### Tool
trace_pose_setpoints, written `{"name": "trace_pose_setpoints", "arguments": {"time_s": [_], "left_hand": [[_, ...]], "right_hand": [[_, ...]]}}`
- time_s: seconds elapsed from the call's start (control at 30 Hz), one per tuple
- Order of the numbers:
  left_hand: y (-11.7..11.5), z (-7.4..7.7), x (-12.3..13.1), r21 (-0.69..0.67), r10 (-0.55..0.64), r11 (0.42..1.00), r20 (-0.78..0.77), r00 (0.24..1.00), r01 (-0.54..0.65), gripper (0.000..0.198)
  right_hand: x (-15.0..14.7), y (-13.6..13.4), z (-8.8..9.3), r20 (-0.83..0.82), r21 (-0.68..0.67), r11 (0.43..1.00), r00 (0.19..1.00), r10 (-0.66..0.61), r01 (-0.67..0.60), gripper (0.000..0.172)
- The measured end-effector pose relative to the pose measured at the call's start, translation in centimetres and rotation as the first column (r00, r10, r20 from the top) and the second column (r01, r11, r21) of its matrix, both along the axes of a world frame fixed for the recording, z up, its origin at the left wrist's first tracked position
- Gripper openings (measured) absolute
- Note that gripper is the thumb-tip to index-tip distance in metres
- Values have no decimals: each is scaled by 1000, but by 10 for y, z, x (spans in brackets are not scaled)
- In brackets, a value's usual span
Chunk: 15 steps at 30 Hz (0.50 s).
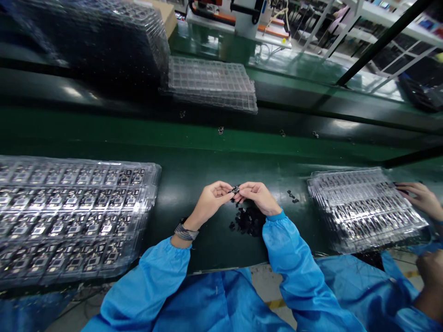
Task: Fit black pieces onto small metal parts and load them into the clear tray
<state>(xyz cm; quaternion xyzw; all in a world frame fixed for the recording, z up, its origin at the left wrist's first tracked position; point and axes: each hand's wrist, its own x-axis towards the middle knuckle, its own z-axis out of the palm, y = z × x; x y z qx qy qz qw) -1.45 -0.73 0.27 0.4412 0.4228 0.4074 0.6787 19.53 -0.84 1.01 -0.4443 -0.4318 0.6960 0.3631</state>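
Note:
My left hand (210, 204) and my right hand (259, 196) meet above the dark green conveyor belt (207, 244), with their fingertips pinching a small black electronic part (235, 189) between them. Just below my hands lies a heap of small black parts (246, 221). A few similar pieces (291, 196) sit to the right. Stacked clear plastic trays (69, 216) holding rows of circuit boards lie to my left. A similar tray stack (363, 210) lies to my right. A beaded bracelet (186, 232) circles my left wrist.
A co-worker in a blue sleeve has a hand (422, 198) at the right tray's edge and another hand (431, 272) lower right. Stacked clear trays (211, 83) stand on a raised shelf beyond the belt. Several small parts lie along the belt's far side.

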Motion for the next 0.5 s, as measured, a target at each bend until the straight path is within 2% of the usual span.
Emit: {"name": "trace_pose_setpoints", "arguments": {"time_s": [0.27, 0.5], "left_hand": [[-1, 0, 0, 48, 31, 998, -59, 998, -28, 29], [-2, 1, 1, 0, 3, 1000, -13, 1000, -3, 31]], "right_hand": [[-3, -1, 2, 3, -22, 998, 999, -51, 51, 30], [-2, -1, -2, -7, -59, 997, 999, -45, 45, 31]]}}
